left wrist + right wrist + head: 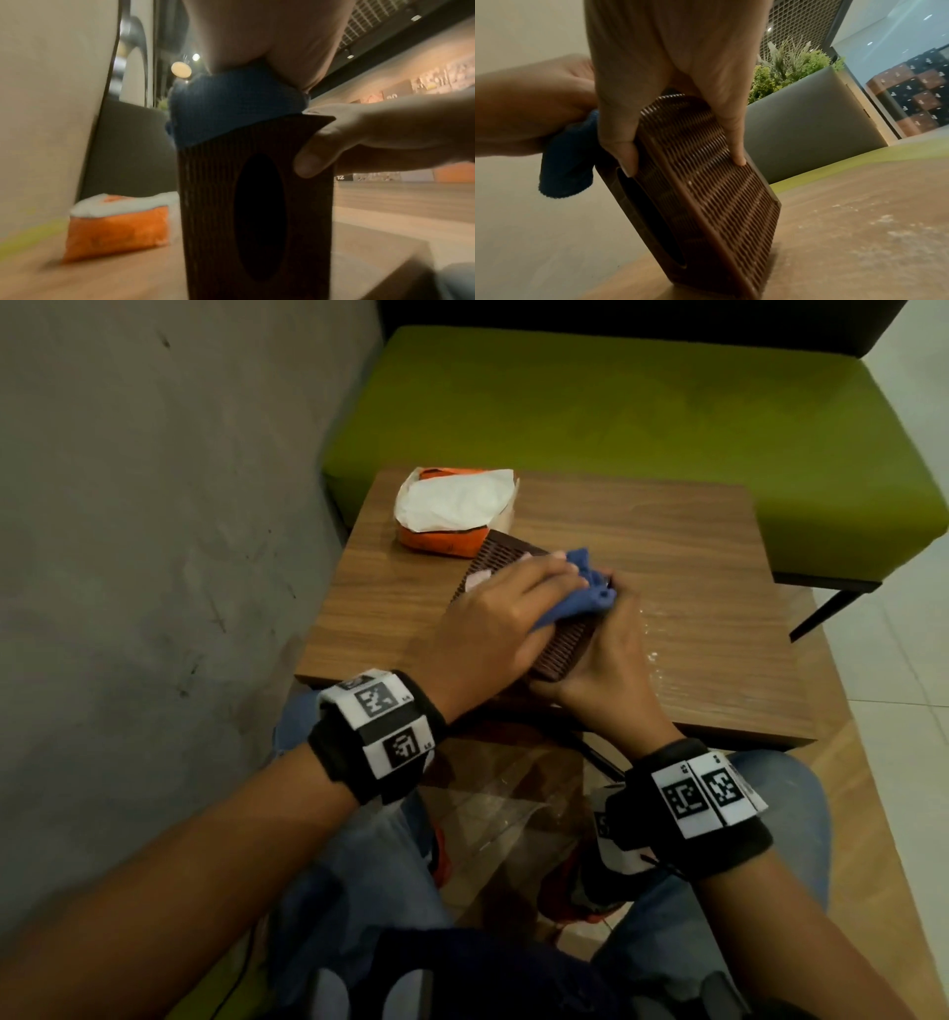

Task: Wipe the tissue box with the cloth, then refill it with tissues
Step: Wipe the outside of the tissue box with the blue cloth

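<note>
On my monitor, a brown slatted tissue box (560, 642) stands on one edge, tilted, on the wooden table (693, 618), its dark oval slot facing the wall to the left. My right hand (608, 660) clamps the box, thumb (618, 142) hooked at the slot's rim and fingers (731, 130) down the woven side. My left hand (493, 629) presses a bunched blue cloth (590, 593) against the box's upper face, fingers curled round the cloth. From the left wrist view the cloth (231, 109) covers the box's top edge (257, 203), with the right thumb (316, 160) beside the slot. An opened orange pack of white tissues (454, 510) lies just behind the box, near the table's far left corner. A green bench (616, 403) sits beyond the table.
</note>
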